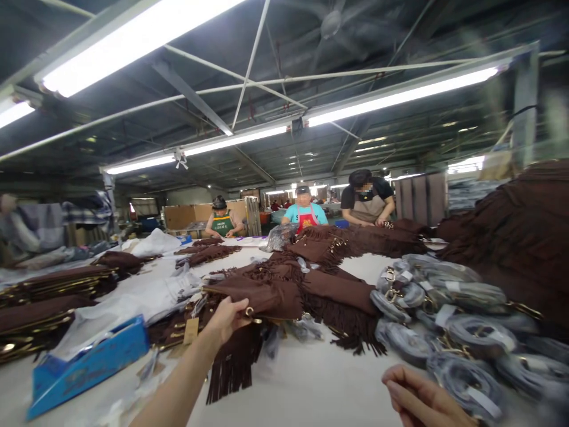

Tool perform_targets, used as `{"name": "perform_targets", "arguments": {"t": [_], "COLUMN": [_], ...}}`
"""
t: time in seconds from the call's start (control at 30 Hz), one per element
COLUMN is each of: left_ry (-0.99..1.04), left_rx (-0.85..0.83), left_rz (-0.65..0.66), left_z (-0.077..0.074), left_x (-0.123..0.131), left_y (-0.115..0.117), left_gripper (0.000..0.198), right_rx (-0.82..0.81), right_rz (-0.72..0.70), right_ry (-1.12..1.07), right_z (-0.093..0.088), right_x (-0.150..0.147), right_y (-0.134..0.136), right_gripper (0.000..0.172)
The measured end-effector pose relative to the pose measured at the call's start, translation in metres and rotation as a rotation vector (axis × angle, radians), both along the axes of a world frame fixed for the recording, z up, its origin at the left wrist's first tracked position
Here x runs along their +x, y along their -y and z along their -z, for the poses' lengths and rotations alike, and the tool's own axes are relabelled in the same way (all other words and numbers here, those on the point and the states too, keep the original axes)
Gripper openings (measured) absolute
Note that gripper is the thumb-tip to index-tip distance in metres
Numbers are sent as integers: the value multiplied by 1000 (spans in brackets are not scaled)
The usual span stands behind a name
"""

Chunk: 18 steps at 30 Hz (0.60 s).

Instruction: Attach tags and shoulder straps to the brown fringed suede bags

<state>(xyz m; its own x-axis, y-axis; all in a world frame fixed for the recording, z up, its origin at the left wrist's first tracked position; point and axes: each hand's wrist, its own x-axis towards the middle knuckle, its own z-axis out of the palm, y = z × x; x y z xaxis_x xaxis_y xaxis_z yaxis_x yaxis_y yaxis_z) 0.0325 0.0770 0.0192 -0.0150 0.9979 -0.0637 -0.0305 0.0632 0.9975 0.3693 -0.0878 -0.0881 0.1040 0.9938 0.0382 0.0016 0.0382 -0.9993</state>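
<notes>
My left hand [229,317] is closed on the edge of a brown fringed bag [262,293] with gold-coloured metal hardware, thumb on top. Strips of fringe hang from the bag's lower side onto the white table. Beside this hand dangles a tan paper tag [191,331]. At the lower right, my right hand [418,394] holds nothing visible; its fingers are loosely bent and the thumb stands a little apart. Close to it lie coiled straps [466,385] in clear plastic with gold-coloured clips. More brown fringed pieces [338,290] overlap just past the held bag.
A blue tape dispenser [89,362] stands at the left, near stacked brown bags [57,279]. White plastic sheeting [137,296] covers part of the table [320,367]. A large brown heap [515,219] rises at right. Three co-workers [306,213] are across the table.
</notes>
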Motion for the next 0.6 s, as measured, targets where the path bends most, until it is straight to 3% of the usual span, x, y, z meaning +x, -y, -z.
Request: {"name": "perform_targets", "arguments": {"t": [0.07, 0.17, 0.23, 0.3, 0.37, 0.43, 0.5, 0.6], "left_ry": [92, 245, 332, 292, 93, -182, -513, -1118], "left_rx": [-32, -161, -292, -334, -241, -93, 102, 429], "left_rz": [162, 374, 569, 806, 986, 1003, 873, 514], "left_z": [21, 69, 98, 116, 117, 104, 83, 60], "left_x": [35, 85, 108, 120, 120, 107, 85, 45], "left_y": [32, 93, 130, 155, 166, 167, 161, 144], "left_gripper": [28, 36, 44, 42, 30, 17, 15, 16], "right_rx": [29, 60, 65, 94, 144, 168, 127, 51], "right_rz": [45, 84, 64, 28, -24, -104, -202, -265], "right_ry": [11, 92, 201, 368, 568, 729, 834, 954], "right_z": [-3, -9, -14, -21, -28, -32, -33, -28], "right_x": [-3, -11, -19, -26, -32, -35, -35, -36], "right_y": [3, 10, 16, 24, 32, 39, 43, 45], "right_gripper": [45, 42, 39, 31, 22, 20, 39, 65]}}
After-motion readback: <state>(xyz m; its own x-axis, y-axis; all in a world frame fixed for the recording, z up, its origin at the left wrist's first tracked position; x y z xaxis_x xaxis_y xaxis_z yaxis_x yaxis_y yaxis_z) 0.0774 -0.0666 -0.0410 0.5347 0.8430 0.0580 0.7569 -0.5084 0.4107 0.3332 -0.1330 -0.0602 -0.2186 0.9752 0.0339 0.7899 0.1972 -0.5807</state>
